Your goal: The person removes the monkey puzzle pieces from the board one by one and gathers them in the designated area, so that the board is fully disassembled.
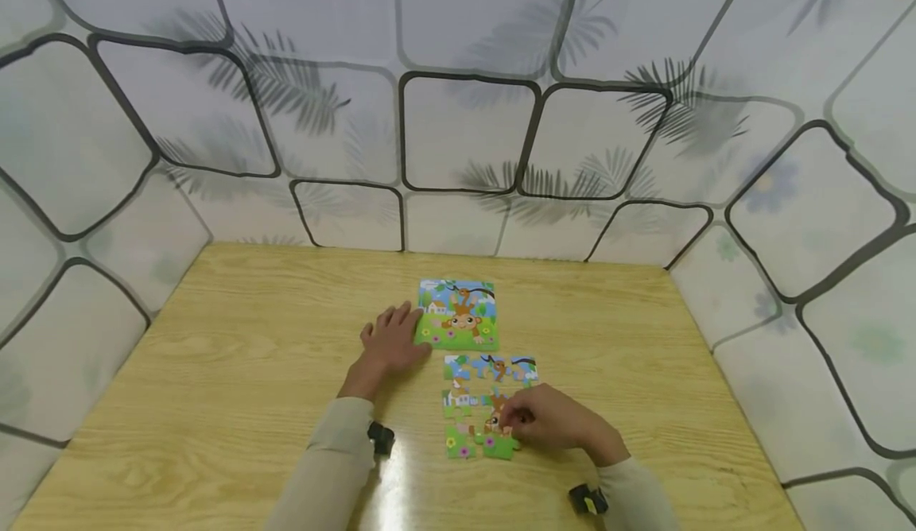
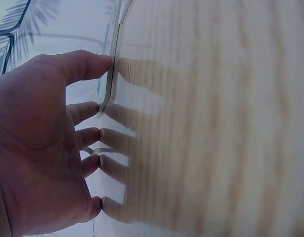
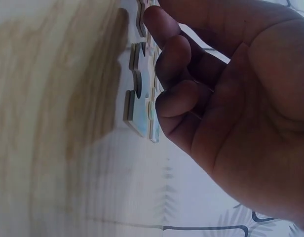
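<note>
Colourful jigsaw puzzle pieces (image 1: 461,397) lie in loose rows on the wooden table, with gaps between some of them. My right hand (image 1: 554,418) is over the lower right of these pieces, its fingers curled and pinching a puzzle piece (image 1: 498,445) that they partly hide. In the right wrist view, thick piece edges (image 3: 138,111) show beside the curled fingers (image 3: 175,101). A square picture board (image 1: 458,315) with a cartoon monkey lies flat behind the pieces. Spread and relaxed, my left hand (image 1: 392,340) rests on the table with its fingertips and thumb at the board's left edge.
The light wooden table (image 1: 250,372) extends on both sides of the puzzle. Patterned white walls (image 1: 465,133) with dark outlines and leaf prints close off its back and sides. Small black devices (image 1: 382,439) sit at both wrists.
</note>
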Motion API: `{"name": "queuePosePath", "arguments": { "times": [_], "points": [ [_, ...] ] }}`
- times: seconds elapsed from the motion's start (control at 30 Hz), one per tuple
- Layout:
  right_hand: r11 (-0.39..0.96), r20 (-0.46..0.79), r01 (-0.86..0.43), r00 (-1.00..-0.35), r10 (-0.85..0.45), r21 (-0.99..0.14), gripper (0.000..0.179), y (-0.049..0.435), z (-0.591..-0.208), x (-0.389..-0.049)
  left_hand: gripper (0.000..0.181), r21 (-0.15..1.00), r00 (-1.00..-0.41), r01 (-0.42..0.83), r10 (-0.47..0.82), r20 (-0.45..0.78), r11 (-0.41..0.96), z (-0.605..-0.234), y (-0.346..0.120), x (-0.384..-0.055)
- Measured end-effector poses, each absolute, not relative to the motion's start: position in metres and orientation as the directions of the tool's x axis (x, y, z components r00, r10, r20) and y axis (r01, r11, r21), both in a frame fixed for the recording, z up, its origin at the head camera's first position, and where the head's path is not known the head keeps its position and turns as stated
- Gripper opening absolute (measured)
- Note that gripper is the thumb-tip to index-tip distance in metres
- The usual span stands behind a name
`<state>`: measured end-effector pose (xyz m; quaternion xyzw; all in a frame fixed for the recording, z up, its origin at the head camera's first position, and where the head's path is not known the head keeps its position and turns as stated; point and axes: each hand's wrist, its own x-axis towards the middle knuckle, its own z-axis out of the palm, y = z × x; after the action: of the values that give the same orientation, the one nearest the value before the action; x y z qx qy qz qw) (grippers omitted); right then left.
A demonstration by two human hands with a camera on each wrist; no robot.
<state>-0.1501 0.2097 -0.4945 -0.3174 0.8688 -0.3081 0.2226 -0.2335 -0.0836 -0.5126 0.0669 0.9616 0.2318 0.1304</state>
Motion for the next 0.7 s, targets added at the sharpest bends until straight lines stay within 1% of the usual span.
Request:
{"name": "queuePosePath", "arguments": {
  "times": [0.13, 0.33, 0.43, 0.6, 0.67, 0.7],
  "points": [
    [0.613, -0.19, -0.42, -0.701, -0.688, -0.669, 0.014, 0.209, -0.496, -0.149, 0.07, 0.465, -0.956, 0.074, 0.195, -0.218, 0.882, -0.513, -0.084, -0.234],
    [0.608, -0.137, -0.429, -0.732, -0.667, -0.668, 0.017, 0.208, -0.497, -0.155, 0.069, 0.463, -0.956, 0.077, 0.197, -0.218, 0.883, -0.511, -0.084, -0.233],
    [0.614, -0.109, -0.426, -0.758, -0.643, -0.664, 0.016, 0.207, -0.495, -0.165, 0.069, 0.465, -0.955, 0.073, 0.196, -0.222, 0.882, -0.51, -0.084, -0.234],
    [0.625, 0.013, -0.48, -0.799, -0.601, -0.616, 0.018, 0.201, -0.489, -0.188, 0.07, 0.465, -0.955, 0.069, 0.193, -0.223, 0.883, -0.511, -0.084, -0.234],
    [0.649, 0.025, -0.465, -0.823, -0.567, -0.603, 0.02, 0.198, -0.488, -0.199, 0.07, 0.465, -0.955, 0.071, 0.194, -0.223, 0.882, -0.512, -0.084, -0.234],
    [0.665, 0.01, -0.442, -0.837, -0.547, -0.602, 0.022, 0.197, -0.488, -0.204, 0.069, 0.468, -0.955, 0.071, 0.196, -0.223, 0.881, -0.512, -0.084, -0.234]
  ]
}}
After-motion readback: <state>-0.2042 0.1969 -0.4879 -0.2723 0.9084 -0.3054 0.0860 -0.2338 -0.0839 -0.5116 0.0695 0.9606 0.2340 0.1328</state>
